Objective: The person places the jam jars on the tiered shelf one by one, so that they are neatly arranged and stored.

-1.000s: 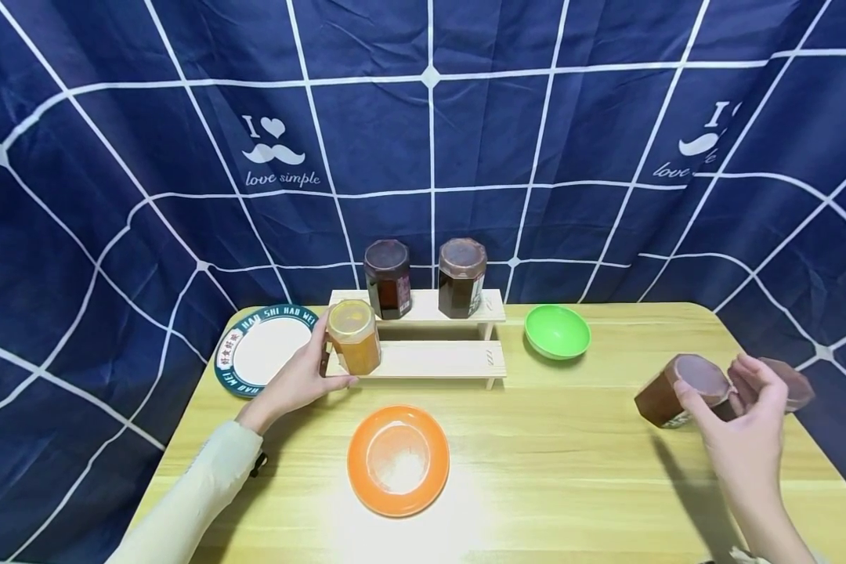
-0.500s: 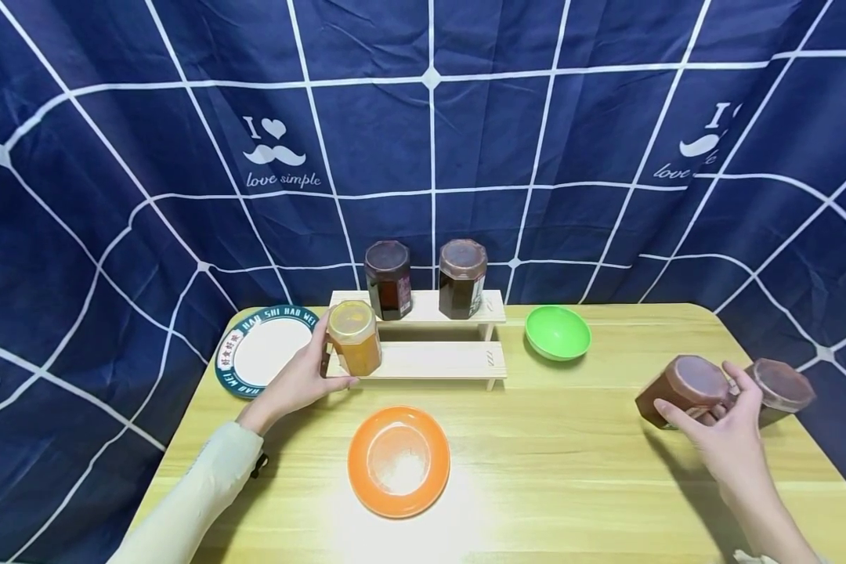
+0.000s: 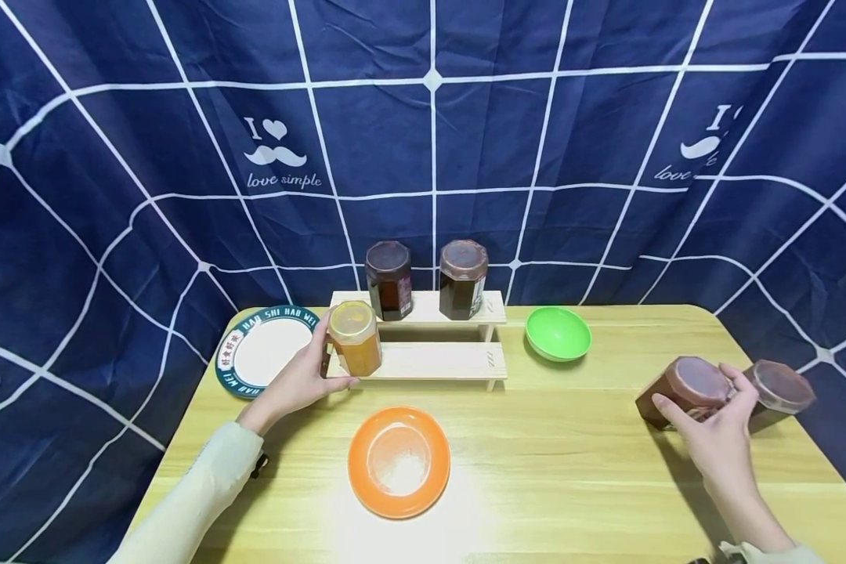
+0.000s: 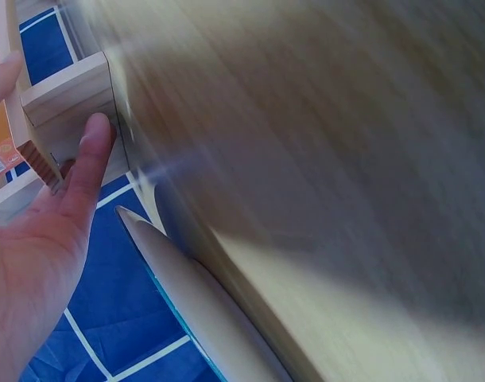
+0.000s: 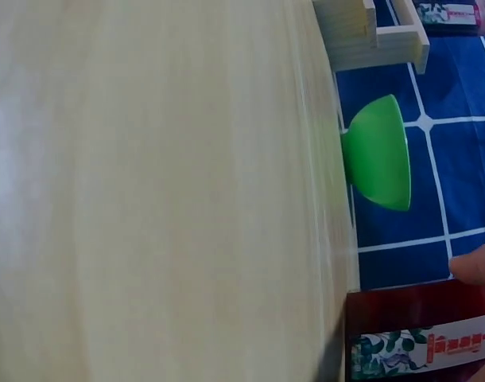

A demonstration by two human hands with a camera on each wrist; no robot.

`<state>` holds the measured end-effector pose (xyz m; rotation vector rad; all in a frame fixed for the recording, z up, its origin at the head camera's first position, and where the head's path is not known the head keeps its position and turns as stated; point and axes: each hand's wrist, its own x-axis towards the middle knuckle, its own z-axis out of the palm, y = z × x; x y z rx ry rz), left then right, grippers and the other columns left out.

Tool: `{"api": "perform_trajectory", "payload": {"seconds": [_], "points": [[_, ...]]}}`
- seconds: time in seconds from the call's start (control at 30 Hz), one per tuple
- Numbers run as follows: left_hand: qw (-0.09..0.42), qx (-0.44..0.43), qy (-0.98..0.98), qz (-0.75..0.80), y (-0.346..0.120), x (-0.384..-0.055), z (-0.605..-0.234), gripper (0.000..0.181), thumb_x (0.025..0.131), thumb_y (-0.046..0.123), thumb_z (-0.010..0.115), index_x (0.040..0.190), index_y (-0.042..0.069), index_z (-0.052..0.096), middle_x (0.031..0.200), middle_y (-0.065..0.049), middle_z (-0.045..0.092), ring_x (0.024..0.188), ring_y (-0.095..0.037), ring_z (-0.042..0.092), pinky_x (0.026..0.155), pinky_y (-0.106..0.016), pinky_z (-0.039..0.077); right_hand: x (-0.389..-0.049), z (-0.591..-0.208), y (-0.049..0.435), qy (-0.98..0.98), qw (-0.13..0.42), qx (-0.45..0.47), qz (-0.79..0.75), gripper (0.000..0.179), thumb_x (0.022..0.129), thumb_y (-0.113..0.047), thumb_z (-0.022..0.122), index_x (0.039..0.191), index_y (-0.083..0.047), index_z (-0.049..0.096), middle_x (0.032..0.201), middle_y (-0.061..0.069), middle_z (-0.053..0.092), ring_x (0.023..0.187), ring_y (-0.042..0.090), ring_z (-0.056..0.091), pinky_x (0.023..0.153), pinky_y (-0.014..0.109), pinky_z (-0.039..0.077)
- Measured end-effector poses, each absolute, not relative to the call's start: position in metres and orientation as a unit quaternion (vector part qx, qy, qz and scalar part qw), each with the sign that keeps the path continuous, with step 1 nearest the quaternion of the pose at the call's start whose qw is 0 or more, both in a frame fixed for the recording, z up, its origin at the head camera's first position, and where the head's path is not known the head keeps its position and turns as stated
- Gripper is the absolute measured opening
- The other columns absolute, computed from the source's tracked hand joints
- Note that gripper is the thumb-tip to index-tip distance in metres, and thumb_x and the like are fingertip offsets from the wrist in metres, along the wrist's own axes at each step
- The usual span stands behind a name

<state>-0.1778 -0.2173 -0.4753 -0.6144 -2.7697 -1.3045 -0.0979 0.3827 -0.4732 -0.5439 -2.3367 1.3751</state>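
Note:
At the left end of a small two-step wooden rack (image 3: 440, 362), my left hand (image 3: 301, 380) is round a jar of golden-yellow contents (image 3: 356, 345) on the lower step. Its thumb lies low along the rack's front edge; the other fingers are partly hidden behind the jar. In the left wrist view, fingers (image 4: 91, 155) overlap the rack's end. On the right of the table, my right hand (image 3: 722, 439) grips a dark red-brown jar (image 3: 677, 392), thumb on its near side, fingers round its right side. A label with leaves (image 5: 386, 354) shows on this jar.
Close to the right of the gripped jar stands another dark jar (image 3: 782, 392). Two dark jars, one left (image 3: 389, 282) and one right (image 3: 463, 280), occupy the upper step. A green bowl (image 3: 557, 333), an orange plate (image 3: 399, 462) and a blue-rimmed plate (image 3: 236, 380) lie around the rack.
My right hand has lowered and moved left from over the two right-hand jars, its fingers now closing round the left one. My left hand and the yellow jar stay put.

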Motion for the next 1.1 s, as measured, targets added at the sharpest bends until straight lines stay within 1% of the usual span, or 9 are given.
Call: {"api": "perform_trajectory", "payload": {"seconds": [0.07,0.13,0.27,0.37,0.57,0.7,0.83,0.97,1.1], "points": [[0.008,-0.194,-0.887,-0.418,-0.2177,-0.1773,-0.4751,0.128,0.087,0.023,0.097,0.175,0.022,0.004,0.140,-0.018,0.059,0.099,-0.031,0.060,0.075,-0.040,0.050,-0.0986,-0.4738,0.3820,-0.832,0.187,-0.201,0.481,0.103,0.093,-0.012,0.086,0.169,-0.031,0.019,0.158,0.012,0.038,0.127,0.014,0.047,0.092,0.008,0.032],[0.008,-0.193,-0.887,-0.420,-0.2178,-0.1769,-0.4748,0.127,0.087,0.023,0.097,0.175,0.021,0.005,0.141,-0.018,0.059,0.100,-0.031,0.059,0.075,-0.041,0.050,-0.0988,-0.4739,0.3821,-0.833,0.193,-0.201,0.479,0.102,0.093,-0.012,0.087,0.168,-0.031,0.021,0.156,0.009,0.040,0.123,0.013,0.049,0.091,0.008,0.034],[0.006,-0.191,-0.887,-0.419,-0.2174,-0.1767,-0.4742,0.128,0.087,0.023,0.097,0.175,0.022,0.004,0.133,-0.016,0.060,0.092,-0.029,0.058,0.073,-0.040,0.049,-0.0984,-0.4729,0.3837,-0.829,0.201,-0.188,0.486,0.099,0.090,-0.007,0.089,0.164,-0.031,0.028,0.138,-0.006,0.046,0.104,0.003,0.052,0.082,0.008,0.041],[0.006,-0.191,-0.889,-0.417,-0.2178,-0.1768,-0.4745,0.129,0.087,0.024,0.097,0.175,0.022,0.003,0.132,-0.016,0.060,0.090,-0.028,0.058,0.072,-0.039,0.049,-0.0977,-0.4725,0.3851,-0.824,0.199,-0.176,0.500,0.097,0.089,-0.003,0.090,0.160,-0.033,0.032,0.126,-0.013,0.046,0.095,0.001,0.053,0.075,0.007,0.045],[0.008,-0.193,-0.888,-0.417,-0.2185,-0.1777,-0.4756,0.129,0.087,0.025,0.097,0.175,0.021,0.004,0.139,-0.018,0.059,0.097,-0.030,0.059,0.074,-0.040,0.050,-0.0979,-0.4719,0.3901,-0.802,0.190,-0.141,0.548,0.095,0.085,0.008,0.089,0.153,-0.033,0.037,0.127,-0.010,0.049,0.102,-0.003,0.058,0.081,0.006,0.047],[0.008,-0.193,-0.889,-0.416,-0.2181,-0.1778,-0.4756,0.129,0.087,0.022,0.097,0.175,0.022,0.004,0.132,-0.016,0.060,0.090,-0.028,0.058,0.072,-0.039,0.050,-0.0962,-0.4719,0.3916,-0.828,0.180,-0.127,0.516,0.095,0.086,0.005,0.090,0.154,-0.033,0.035,0.126,-0.013,0.049,0.103,-0.006,0.057,0.082,0.005,0.046],[0.008,-0.195,-0.888,-0.416,-0.2176,-0.1776,-0.4749,0.131,0.086,0.020,0.097,0.176,0.024,0.002,0.131,-0.015,0.060,0.088,-0.026,0.057,0.071,-0.039,0.049,-0.0939,-0.4706,0.3898,-0.838,0.174,-0.109,0.506,0.094,0.086,0.005,0.090,0.152,-0.033,0.035,0.123,-0.015,0.052,0.100,-0.006,0.059,0.080,0.006,0.047],[0.009,-0.200,-0.885,-0.421,-0.2178,-0.1777,-0.4749,0.131,0.086,0.018,0.097,0.176,0.025,0.002,0.135,-0.016,0.059,0.089,-0.027,0.057,0.071,-0.039,0.049,-0.0930,-0.4693,0.3859,-0.849,0.173,-0.090,0.490,0.093,0.086,0.004,0.091,0.151,-0.032,0.035,0.118,-0.015,0.056,0.091,-0.004,0.060,0.074,0.009,0.048],[0.007,-0.200,-0.885,-0.421,-0.2183,-0.1777,-0.4751,0.131,0.086,0.018,0.097,0.176,0.026,0.001,0.126,-0.015,0.060,0.083,-0.025,0.056,0.070,-0.038,0.049,-0.0926,-0.4675,0.3818,-0.864,0.174,-0.074,0.466,0.093,0.085,-0.002,0.094,0.152,-0.031,0.036,0.111,-0.012,0.059,0.082,-0.002,0.060,0.068,0.011,0.049]]}}
